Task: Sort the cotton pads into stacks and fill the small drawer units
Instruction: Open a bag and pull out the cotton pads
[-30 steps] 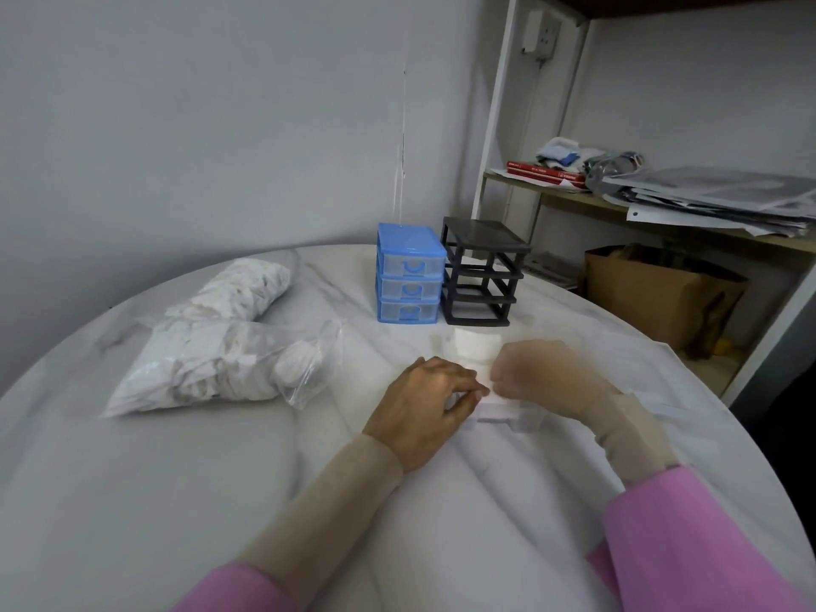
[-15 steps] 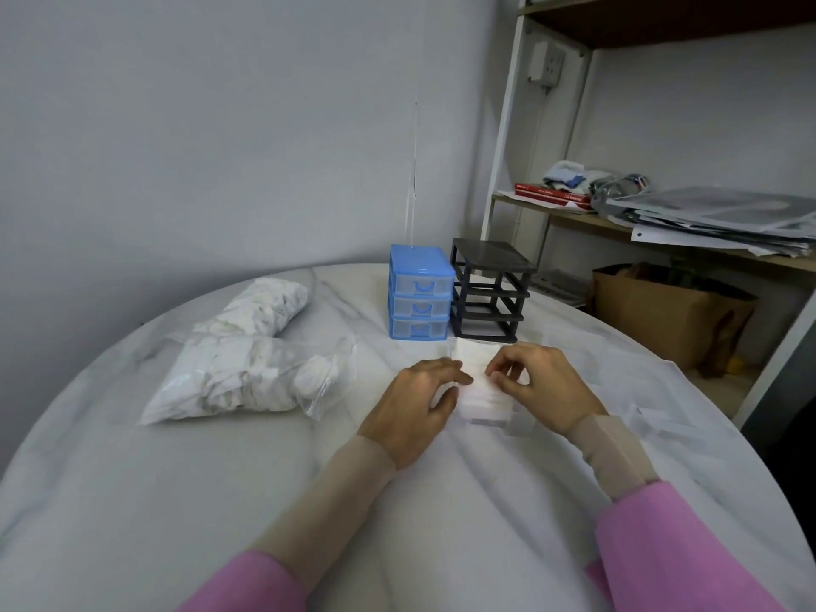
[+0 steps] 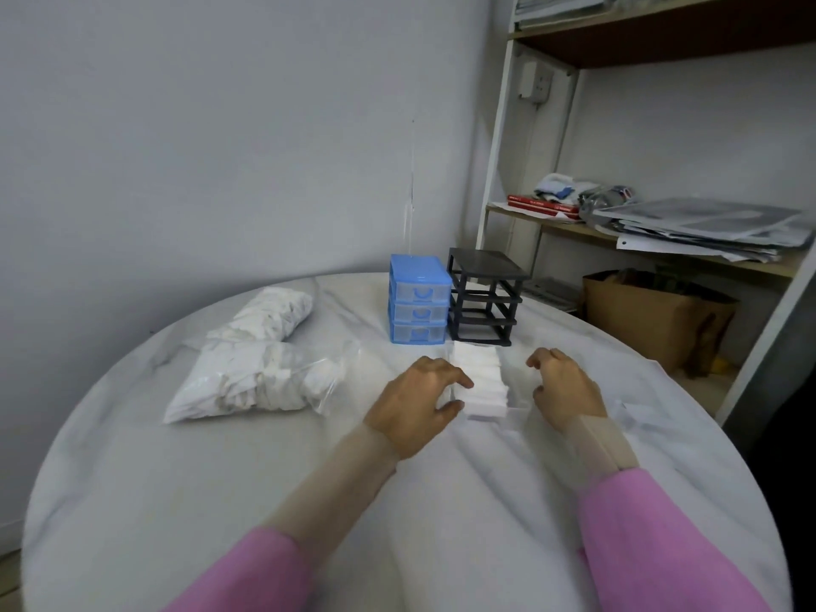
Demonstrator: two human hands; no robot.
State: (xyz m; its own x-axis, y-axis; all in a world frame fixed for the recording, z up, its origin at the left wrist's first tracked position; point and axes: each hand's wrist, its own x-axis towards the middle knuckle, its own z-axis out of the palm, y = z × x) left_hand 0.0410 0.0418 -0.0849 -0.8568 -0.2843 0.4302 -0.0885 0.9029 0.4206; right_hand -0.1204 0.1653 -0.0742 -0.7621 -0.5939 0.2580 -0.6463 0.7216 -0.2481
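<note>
Cotton pads [image 3: 481, 384] lie in a slanted white stack on the counter [image 3: 132, 479], between your two hands and just in front of the black drawer frame [image 3: 483, 298]. Your left hand [image 3: 413, 408] rests on the counter at the stack's left side, its fingers [image 3: 459, 379] curled loosely with the tips touching the stack's left edge and the thumb against its near corner; they press on the pads rather than close around them. Your right hand [image 3: 563, 393] sits a little apart from the stack's right side, fingers bent downward and relaxed, gripping nothing. The blue drawer unit [image 3: 417, 311] stands just beside the black frame, on its left, with all three drawers shut. Two clear bags of loose pads [image 3: 256, 368] lie well to the left of your hands, one behind the other. Pink sleeves [image 3: 653, 541] cover both forearms.
</note>
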